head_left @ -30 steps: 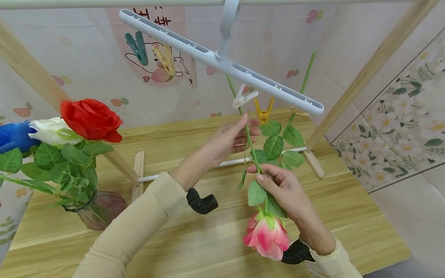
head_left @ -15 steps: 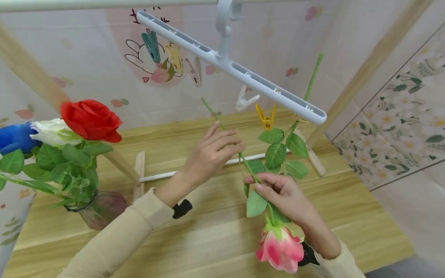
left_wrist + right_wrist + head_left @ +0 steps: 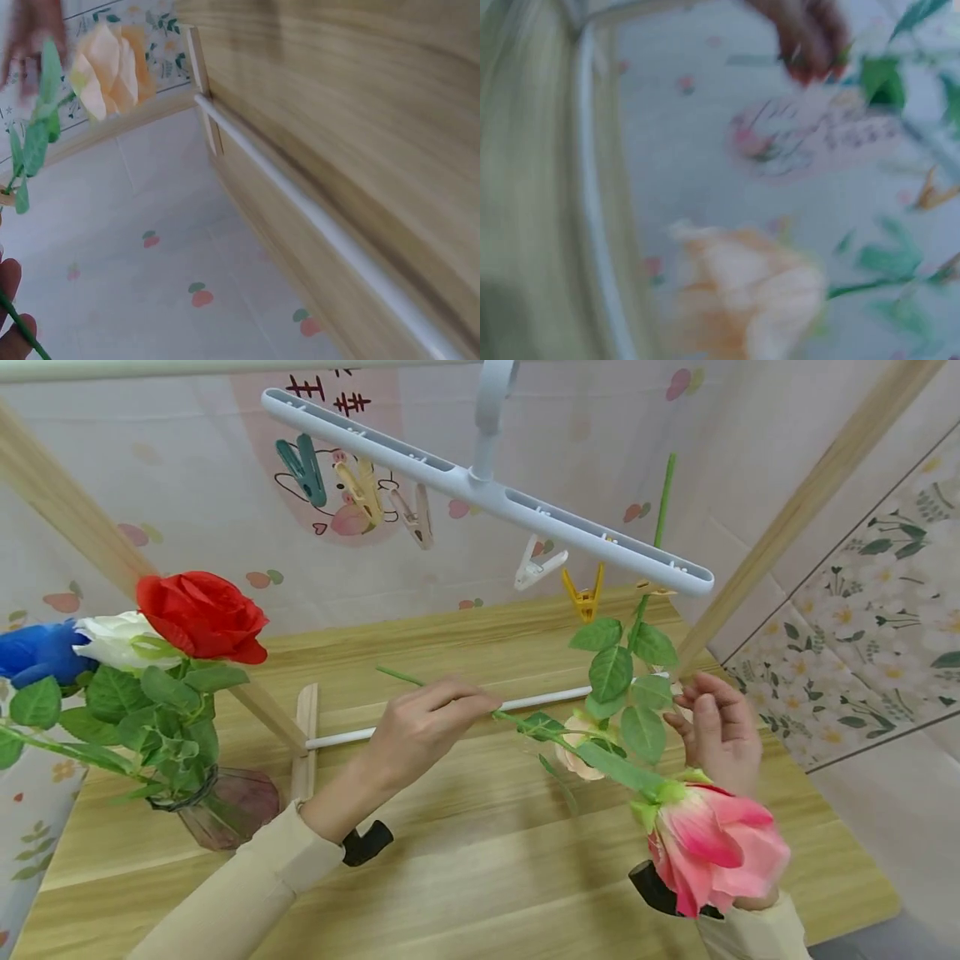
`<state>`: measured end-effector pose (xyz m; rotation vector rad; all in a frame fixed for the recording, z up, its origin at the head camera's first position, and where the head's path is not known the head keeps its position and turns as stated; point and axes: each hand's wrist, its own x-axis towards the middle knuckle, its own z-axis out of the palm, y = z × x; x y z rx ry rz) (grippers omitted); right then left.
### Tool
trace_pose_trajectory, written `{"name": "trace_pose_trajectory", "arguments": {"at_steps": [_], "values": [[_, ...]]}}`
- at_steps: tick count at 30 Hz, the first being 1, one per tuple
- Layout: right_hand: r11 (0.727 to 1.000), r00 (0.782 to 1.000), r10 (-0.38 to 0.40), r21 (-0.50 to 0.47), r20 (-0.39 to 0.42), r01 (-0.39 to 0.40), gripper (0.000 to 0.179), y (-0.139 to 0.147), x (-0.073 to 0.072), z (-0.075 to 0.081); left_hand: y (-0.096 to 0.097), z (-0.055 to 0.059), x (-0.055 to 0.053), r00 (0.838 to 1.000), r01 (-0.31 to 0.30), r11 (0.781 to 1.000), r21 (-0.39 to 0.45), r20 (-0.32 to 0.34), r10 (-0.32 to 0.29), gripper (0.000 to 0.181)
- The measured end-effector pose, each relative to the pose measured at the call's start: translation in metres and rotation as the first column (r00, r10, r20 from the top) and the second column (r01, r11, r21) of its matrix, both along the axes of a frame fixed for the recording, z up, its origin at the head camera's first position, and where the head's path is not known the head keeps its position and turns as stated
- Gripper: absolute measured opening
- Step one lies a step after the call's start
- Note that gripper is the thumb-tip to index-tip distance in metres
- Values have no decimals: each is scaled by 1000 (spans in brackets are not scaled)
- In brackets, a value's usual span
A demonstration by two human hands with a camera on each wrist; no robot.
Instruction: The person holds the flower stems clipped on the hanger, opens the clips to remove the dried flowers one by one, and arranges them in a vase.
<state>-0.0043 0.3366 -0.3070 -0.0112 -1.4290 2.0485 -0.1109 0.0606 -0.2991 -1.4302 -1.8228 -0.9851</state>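
Observation:
My left hand (image 3: 435,727) pinches the green stem of a pink rose (image 3: 720,847), whose bloom points toward the lower right and whose cut end sticks out past the hand at left. In the left wrist view, fingers (image 3: 10,279) curl at the stem. My right hand (image 3: 720,735) has let its fingers bend loosely, holding nothing, beside the leaves of a peach rose (image 3: 573,760). That rose hangs head down from a clip at the right end of a white hanger (image 3: 450,477); the pink rose's stem partly covers its bloom. Blurred petals (image 3: 754,296) of it fill the lower right wrist view.
A yellow clip (image 3: 585,595), a white clip (image 3: 538,564) and several others hang from the hanger. At left a pinkish glass vase (image 3: 232,810) holds red (image 3: 201,617), white and blue roses. The wooden rack's post (image 3: 810,510) stands at right, with a white rod (image 3: 547,698) low behind.
The pink rose has come away from the white clip and swung to a flatter slant, its bloom moving right. My right hand released it and moved right; my left took hold of the stem.

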Motion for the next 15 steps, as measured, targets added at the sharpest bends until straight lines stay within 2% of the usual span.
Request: {"name": "trace_pose_trajectory", "arguments": {"at_steps": [1,2,3,5,6,8,10,12,13,14,15], "values": [[998,996,13,52,88,-17,36,2,-6,-6,-5,0,3,1000,-3,1000,-3,29,3,13],[990,982,49,119,183,-72,43,3,-13,-11,-11,0,6,998,-9,1000,-7,61,9,13],[973,961,71,191,269,-126,48,3,-22,-17,-16,-1,10,996,-19,1000,-9,89,20,13],[935,900,127,251,418,-249,52,0,-38,-26,-24,-1,17,988,-48,999,-12,147,49,14],[917,877,152,266,456,-297,50,-2,-46,-30,-28,-1,22,982,-62,998,-14,176,63,14],[903,848,201,242,490,-354,38,-7,-61,-37,-35,-1,30,969,-92,996,-20,228,94,13],[905,826,218,209,520,-370,24,-9,-70,-41,-40,0,39,959,-123,992,-32,253,128,12],[895,814,181,250,552,-368,10,-8,-72,-43,-44,1,48,953,-140,989,-51,263,149,14],[900,808,166,247,566,-359,4,-6,-71,-42,-46,1,52,952,-145,988,-60,265,155,14],[898,799,143,263,584,-353,2,-3,-69,-40,-48,1,56,951,-144,987,-69,267,158,14],[911,797,143,237,586,-338,7,-1,-65,-35,-49,2,59,950,-143,987,-78,268,159,13]]}}
